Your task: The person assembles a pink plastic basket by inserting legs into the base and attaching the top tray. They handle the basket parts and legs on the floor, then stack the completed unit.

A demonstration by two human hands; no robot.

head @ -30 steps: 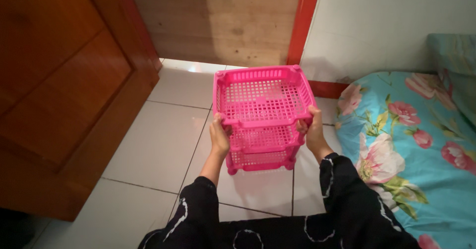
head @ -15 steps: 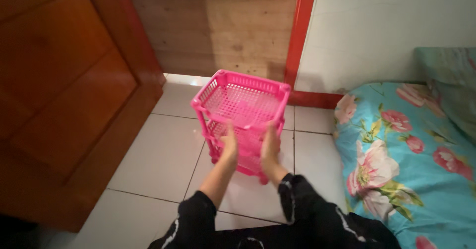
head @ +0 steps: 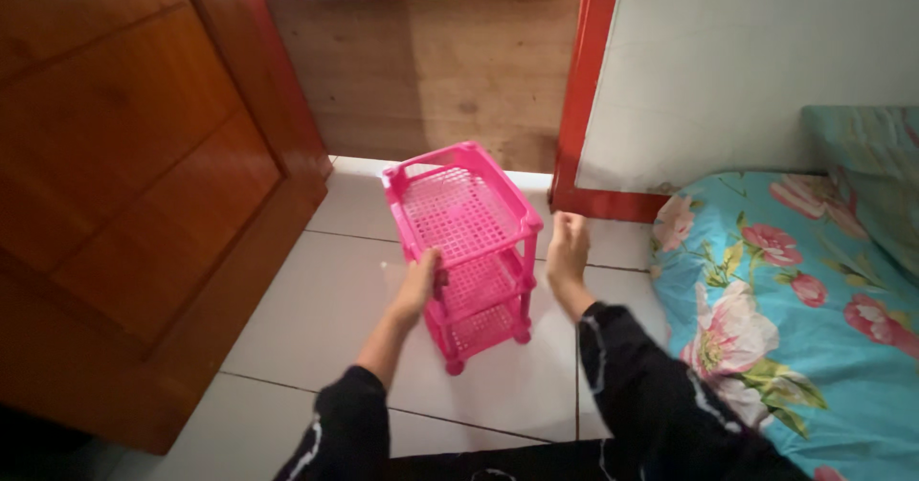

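A wooden door in reddish brown fills the left side, standing open against a pale tiled floor with thin dark grout lines. To the right lies a mattress in a turquoise cover printed with large pink flowers and green leaves, set against a white wall. A red door frame post rises beside that wall, with a low bare wooden board across the opening behind it. On the tiles between door and mattress stands a bright pink plastic three-tier rack, turned corner-on to the camera: three shallow square baskets with perforated mesh bottoms and slotted walls, stacked on four corner posts that end in small round feet resting on the floor. It stands upright, and all three baskets look empty. The left hand, reaching out of a black sleeve with white line pattern, grips the near left corner post at the level of the middle basket, fingers curled around it. The right hand is just beside the rack's right corner, flat and with the fingers extended and close together, gripping nothing; whether it touches the rack cannot be told.
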